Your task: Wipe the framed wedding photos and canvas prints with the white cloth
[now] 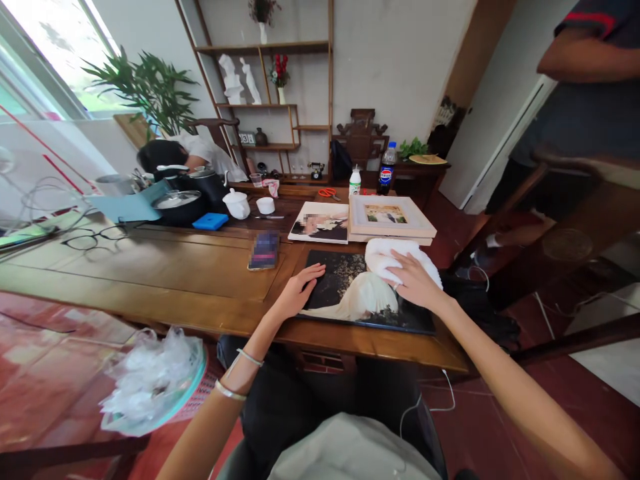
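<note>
Wooden desk [210, 283], brown, before a pale wall with open display shelving [263, 48].

Right hand [416, 280]: laid palm-down, unclenched, fingers extended and slightly spread, pressing a bunched white towel [383, 255] onto the upper right part of a dark glossy photo panel [367, 300], which lies flat under both hands near the desk's front edge.

Handling note: light, even, overlapping strokes with a flat fold of towel would likely suit the glossy face; steady pressure from the other hand should check sliding.

Left hand [299, 291]: unclenched, thumb apart from the fingers, resting on the panel's left edge and grasping nothing.

Just beyond the left hand: smartphone [264, 251]. Beyond the towel: framed photograph [393, 217] on top of a pale frame; to its left, a second photo panel [325, 230], lying flat.

Farther from the hands: orange-handled scissors [328, 193], white bottle [355, 182], Pepsi bottle [386, 168].

Well left of the left hand: white teapot [236, 205], blue box [210, 221], eyeglasses [95, 238]. Below it: lined wastebasket [193, 395].

Right of the right hand, apart: standing person [565, 107].
</note>
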A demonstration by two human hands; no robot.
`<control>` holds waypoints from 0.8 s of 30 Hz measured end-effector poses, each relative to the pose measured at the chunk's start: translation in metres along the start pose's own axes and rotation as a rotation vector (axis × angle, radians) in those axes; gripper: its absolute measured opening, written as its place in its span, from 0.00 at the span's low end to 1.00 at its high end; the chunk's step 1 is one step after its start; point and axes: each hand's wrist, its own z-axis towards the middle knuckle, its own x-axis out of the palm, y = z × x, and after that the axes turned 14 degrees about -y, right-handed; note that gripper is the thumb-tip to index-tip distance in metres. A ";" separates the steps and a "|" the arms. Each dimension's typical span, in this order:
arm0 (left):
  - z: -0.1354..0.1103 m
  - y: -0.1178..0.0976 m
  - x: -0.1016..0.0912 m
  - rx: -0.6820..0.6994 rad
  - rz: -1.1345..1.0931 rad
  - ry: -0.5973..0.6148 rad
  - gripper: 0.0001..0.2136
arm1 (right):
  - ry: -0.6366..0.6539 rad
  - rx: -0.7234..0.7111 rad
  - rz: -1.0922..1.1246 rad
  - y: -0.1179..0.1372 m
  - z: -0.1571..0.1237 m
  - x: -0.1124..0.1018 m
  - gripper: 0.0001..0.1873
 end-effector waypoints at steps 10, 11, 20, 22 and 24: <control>0.001 -0.001 0.001 0.005 0.019 -0.002 0.16 | 0.145 -0.205 0.219 0.107 -0.055 -0.040 0.17; 0.001 -0.001 0.000 0.002 0.022 0.002 0.16 | 0.148 -0.215 0.233 0.108 -0.054 -0.040 0.18; 0.001 0.000 0.000 0.001 0.002 0.001 0.15 | -0.022 -0.012 0.041 0.023 0.009 0.002 0.13; 0.001 0.000 0.000 -0.003 0.003 -0.002 0.15 | -0.041 0.015 -0.014 0.016 0.016 0.011 0.14; 0.001 -0.001 -0.001 -0.007 0.006 0.002 0.16 | -0.051 0.017 -0.032 0.015 0.017 0.015 0.14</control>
